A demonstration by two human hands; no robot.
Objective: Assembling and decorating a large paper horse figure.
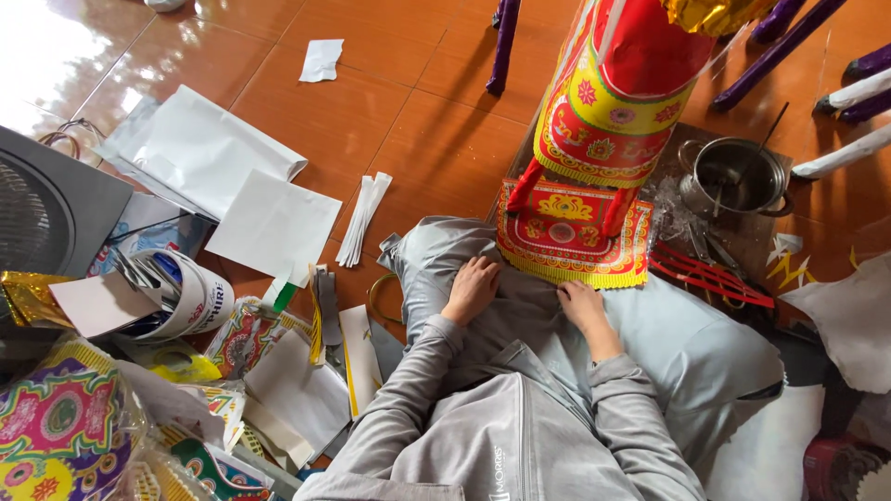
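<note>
I sit on the floor in grey clothes. My left hand (473,286) rests on my grey trouser leg, fingers loosely curled, holding nothing. My right hand (582,304) lies on my other leg, its fingertips close to the fringed edge of a red and yellow patterned paper base (568,232). On that base stands a tall red and yellow decorated paper figure (617,88) on two red legs, right in front of me.
White paper sheets (204,148) and a bundle of white strips (364,218) lie on the orange tile floor at left. A cup of tools (176,292) and colourful printed papers (65,427) crowd my left. A metal pot (735,176) and red sticks (710,276) sit at right.
</note>
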